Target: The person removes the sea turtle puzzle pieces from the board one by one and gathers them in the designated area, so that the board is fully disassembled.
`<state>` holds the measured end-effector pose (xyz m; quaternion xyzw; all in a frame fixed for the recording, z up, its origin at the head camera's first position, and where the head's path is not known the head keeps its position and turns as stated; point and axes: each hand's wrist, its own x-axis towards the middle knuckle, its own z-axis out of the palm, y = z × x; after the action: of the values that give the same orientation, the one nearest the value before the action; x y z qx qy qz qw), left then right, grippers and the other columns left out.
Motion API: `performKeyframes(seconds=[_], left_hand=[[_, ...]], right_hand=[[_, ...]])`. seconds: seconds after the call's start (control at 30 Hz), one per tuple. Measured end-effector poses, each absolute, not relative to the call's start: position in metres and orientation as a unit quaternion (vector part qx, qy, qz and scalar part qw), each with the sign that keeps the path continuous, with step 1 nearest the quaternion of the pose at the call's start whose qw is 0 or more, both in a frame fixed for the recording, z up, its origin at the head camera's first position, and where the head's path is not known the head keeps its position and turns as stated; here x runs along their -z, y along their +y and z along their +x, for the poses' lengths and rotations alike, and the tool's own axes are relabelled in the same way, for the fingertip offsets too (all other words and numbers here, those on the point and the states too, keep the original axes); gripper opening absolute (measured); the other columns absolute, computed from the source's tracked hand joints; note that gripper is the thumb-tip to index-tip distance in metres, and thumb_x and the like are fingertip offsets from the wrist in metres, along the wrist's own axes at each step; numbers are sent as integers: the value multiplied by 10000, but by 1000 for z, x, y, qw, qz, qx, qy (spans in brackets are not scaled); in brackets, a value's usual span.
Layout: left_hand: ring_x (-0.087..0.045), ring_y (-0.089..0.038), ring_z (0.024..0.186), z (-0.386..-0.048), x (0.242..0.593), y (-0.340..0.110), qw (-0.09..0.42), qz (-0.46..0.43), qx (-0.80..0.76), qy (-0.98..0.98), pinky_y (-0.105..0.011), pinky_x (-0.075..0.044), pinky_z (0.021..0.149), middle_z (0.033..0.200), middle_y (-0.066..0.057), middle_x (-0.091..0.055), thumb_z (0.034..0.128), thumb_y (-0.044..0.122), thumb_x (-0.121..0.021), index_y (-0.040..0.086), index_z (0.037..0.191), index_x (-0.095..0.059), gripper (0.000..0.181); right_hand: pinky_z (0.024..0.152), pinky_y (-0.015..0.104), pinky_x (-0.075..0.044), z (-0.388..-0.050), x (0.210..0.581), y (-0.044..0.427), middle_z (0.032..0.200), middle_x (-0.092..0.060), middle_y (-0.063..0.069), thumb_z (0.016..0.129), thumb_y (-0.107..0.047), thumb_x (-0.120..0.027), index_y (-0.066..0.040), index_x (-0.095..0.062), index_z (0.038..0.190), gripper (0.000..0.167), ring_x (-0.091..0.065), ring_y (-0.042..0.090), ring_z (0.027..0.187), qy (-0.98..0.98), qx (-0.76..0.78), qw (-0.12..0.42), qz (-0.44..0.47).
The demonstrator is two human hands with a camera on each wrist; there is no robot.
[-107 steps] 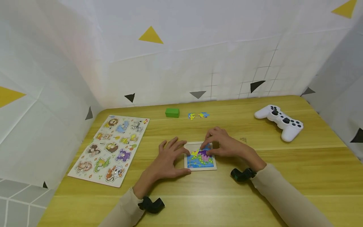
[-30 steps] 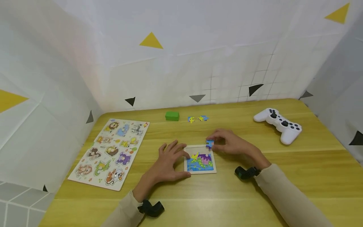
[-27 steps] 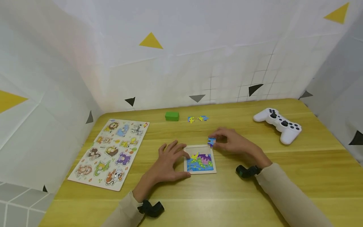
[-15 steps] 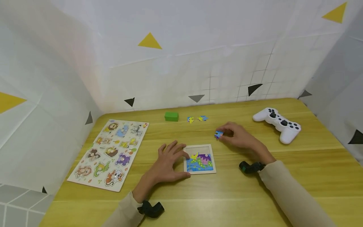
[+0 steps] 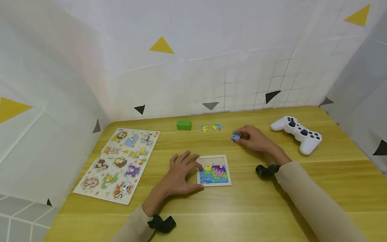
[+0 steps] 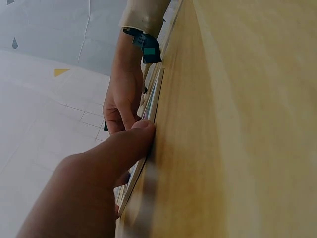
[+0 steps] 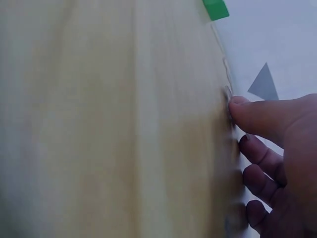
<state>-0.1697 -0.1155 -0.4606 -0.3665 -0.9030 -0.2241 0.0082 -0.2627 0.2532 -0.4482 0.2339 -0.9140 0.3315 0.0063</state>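
Note:
In the head view a small framed puzzle [image 5: 229,174] lies on the table, with blue, green, yellow and purple pieces in its lower part and bare backing along its top. My left hand [image 5: 178,174] rests at its left side, fingers spread, thumb and index at the frame; the left wrist view shows the thumb [image 6: 141,130] against the frame's edge [image 6: 157,94]. Behind and right of the frame, my right hand [image 5: 255,137] pinches a blue and purple puzzle piece [image 5: 235,137] between thumb and fingers. Two loose pieces, one [image 5: 204,128] and another [image 5: 216,127], lie farther back.
A green block [image 5: 184,125] stands near the back edge, left of the loose pieces. The animal puzzle board [image 5: 128,198] lies at the left. At the right is a white game controller [image 5: 297,131]. A white patterned sheet [image 5: 187,77] hangs behind the table.
My right hand has lifted the blue and purple piece out of the frame's top right area and carried it back and to the right. The left hand has stayed at the frame.

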Motion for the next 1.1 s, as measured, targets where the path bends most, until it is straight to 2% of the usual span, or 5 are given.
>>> performKeyframes(seconds=[0.17,0.53,0.77,1.1], left_hand=[[-233,-393,1552,-170,460,-116,7,-367,220,-904,-695,-113,1164,1616,-16,-410,811,662,-709,356,1225,-614,524],[-222,-387,1556,-170,460,-116,2,-366,220,-904,-695,-109,1164,1619,-8,-401,813,662,-701,359,1235,-608,528],[-231,-395,1552,-170,462,-116,9,-369,221,-903,-702,-111,1161,1611,-11,-409,815,660,-702,355,1232,-610,524],[-230,-402,1551,-170,462,-117,11,-372,223,-901,-709,-108,1158,1612,-32,-409,820,647,-707,354,1241,-604,523]], right_hand=[[772,364,-414,-274,448,254,1089,-657,160,970,-122,-689,-15,-679,1289,337,-496,219,863,-917,-315,15,244],[800,413,-449,-290,443,250,1097,-658,195,976,-105,-667,12,-660,1310,353,-564,295,932,-920,-305,13,245],[844,486,-462,-302,445,250,1119,-641,185,982,-143,-663,-74,-673,1331,356,-590,338,995,-929,-293,3,225],[785,416,-396,-318,444,249,1093,-626,163,978,-193,-663,-159,-686,1336,361,-555,316,997,-941,-269,-6,203]])
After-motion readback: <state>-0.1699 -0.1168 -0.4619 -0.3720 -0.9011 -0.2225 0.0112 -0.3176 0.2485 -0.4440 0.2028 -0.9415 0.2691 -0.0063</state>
